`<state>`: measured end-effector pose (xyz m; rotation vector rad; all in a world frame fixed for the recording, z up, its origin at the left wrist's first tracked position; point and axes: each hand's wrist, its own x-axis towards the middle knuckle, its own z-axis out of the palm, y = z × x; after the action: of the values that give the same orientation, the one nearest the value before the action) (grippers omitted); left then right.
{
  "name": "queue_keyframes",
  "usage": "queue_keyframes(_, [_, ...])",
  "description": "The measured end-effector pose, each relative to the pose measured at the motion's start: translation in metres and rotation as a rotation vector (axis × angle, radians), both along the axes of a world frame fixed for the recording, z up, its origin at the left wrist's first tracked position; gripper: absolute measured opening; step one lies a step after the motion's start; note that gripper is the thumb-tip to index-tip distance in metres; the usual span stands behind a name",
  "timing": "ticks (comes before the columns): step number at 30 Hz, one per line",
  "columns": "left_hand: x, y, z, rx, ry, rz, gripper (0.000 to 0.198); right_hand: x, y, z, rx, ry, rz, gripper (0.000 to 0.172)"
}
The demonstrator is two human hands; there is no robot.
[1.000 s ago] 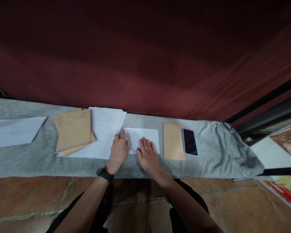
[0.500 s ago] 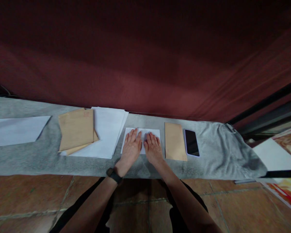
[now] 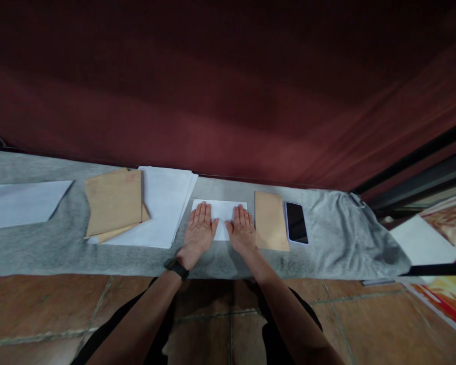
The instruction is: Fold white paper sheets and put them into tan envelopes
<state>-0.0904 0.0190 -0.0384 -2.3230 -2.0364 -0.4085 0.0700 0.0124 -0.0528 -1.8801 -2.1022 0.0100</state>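
Observation:
A small white sheet of paper (image 3: 222,209), seemingly folded, lies flat on the grey cloth in front of me. My left hand (image 3: 200,228) presses on its left part, palm down, fingers stretched out and thumb pointing inward. On the right part rests my right hand (image 3: 242,230), also flat with its fingers extended. Both hands hide the sheet's side edges. Just right of my right hand is a brown envelope (image 3: 271,221), lying apart from the sheet.
A phone (image 3: 297,223) lies right of the envelope. To the left are a stack of white paper (image 3: 166,203), several brown envelopes (image 3: 116,203) overlapping it, and another white sheet (image 3: 23,203). The grey cloth (image 3: 338,238) ends at a dark red upright surface (image 3: 228,126).
My hands have slid apart, the left one leftward and the right one slightly right across the sheet, baring its middle. The whole view has shifted slightly.

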Motion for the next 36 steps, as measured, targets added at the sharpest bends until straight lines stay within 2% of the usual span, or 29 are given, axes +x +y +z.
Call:
queue_keyframes(8, [-0.014,-0.005,-0.001,0.016,-0.056,0.046,0.065,0.003,-0.011,0.005,-0.037,0.001,-0.066,0.068])
queue_keyframes(13, [-0.01,-0.011,0.003,0.04,-0.046,0.132,0.063,0.007,-0.015,0.015,-0.035,-0.009,-0.09,0.063])
queue_keyframes(16, [0.002,-0.023,0.005,0.033,-0.03,0.028,0.062,0.007,-0.018,0.02,-0.028,0.017,-0.012,0.058])
queue_keyframes(19, [0.012,-0.035,0.005,-0.025,-0.022,-0.136,0.059,0.001,-0.023,0.019,-0.076,0.053,0.153,0.056])
queue_keyframes(22, [0.012,-0.04,0.002,-0.045,-0.012,-0.159,0.059,-0.002,-0.027,0.014,-0.11,0.056,0.228,0.057])
queue_keyframes(32, [-0.015,-0.034,0.0,-0.037,-0.016,-0.013,0.064,0.009,-0.036,0.007,-0.063,0.007,0.071,0.065])
queue_keyframes(36, [-0.02,-0.029,0.005,-0.026,-0.004,0.075,0.064,0.01,-0.035,0.009,-0.062,0.017,-0.001,0.062])
